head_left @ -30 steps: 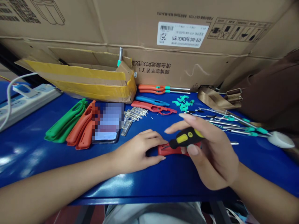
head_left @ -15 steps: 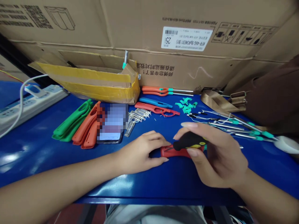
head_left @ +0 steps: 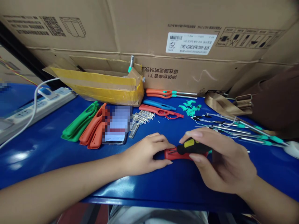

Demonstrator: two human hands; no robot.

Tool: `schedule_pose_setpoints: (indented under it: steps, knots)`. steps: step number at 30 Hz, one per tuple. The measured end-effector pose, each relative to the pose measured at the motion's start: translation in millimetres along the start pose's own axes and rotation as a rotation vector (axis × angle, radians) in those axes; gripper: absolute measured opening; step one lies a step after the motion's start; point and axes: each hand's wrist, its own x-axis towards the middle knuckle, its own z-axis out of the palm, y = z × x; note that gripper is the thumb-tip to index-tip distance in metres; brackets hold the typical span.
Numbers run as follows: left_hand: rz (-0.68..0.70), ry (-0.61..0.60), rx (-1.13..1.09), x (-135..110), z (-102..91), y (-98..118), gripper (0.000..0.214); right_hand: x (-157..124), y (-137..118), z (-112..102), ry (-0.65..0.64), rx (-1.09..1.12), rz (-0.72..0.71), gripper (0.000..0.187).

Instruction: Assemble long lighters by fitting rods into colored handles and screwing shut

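My left hand [head_left: 143,155] rests on the table with its thumb and fingers closed round the end of a red lighter body [head_left: 167,154]. In my right hand [head_left: 230,163] is a stubby screwdriver [head_left: 195,147] with a black and yellow handle, pinched between thumb and fingertips. Its thin shaft points left and reaches down to the red body near my left fingertips; the exact contact of the tip is too small to tell. My right hand and the screwdriver hide much of the lighter's right part, where a bit of green shows.
Behind lie a red handle shell [head_left: 161,110], a blue one [head_left: 158,104], small clear parts [head_left: 143,117] and green pieces [head_left: 190,109]. Metal lighter tubes [head_left: 243,132] spread at right. Green shells [head_left: 80,121], orange shells [head_left: 93,127], a phone [head_left: 118,124] and a power strip [head_left: 44,105] stand left.
The screwdriver handle has turned in my right fingers: its yellow patch now faces up. My left hand keeps its hold on the lighter body. The whole view has shifted slightly.
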Motion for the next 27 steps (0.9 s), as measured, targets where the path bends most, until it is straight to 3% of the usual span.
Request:
schedule_pose_setpoints:
  steps: [4,10,15,19,22,27]
  knots:
    - [-0.014,-0.001,0.004,0,-0.3,1,0.032,4,-1,-2,-0.01,-0.14,-0.024,0.058]
    - [-0.032,0.017,-0.007,0,0.9,1,0.027,-1,0,2,-0.037,0.119,0.029,0.068]
    - [-0.053,0.035,0.013,-1,2.5,0,0.029,6,0,0,0.003,-0.117,0.005,0.047]
    - [-0.104,-0.007,0.02,0,1.0,1,0.032,-1,4,-2,-0.017,-0.134,-0.051,0.061]
    - [-0.127,-0.001,0.01,0,0.4,2,0.039,-8,6,-2,-0.042,-0.038,0.029,0.068]
    - [-0.123,-0.002,0.025,-3,1.0,0,0.039,-5,6,-4,0.045,-0.122,0.02,0.027]
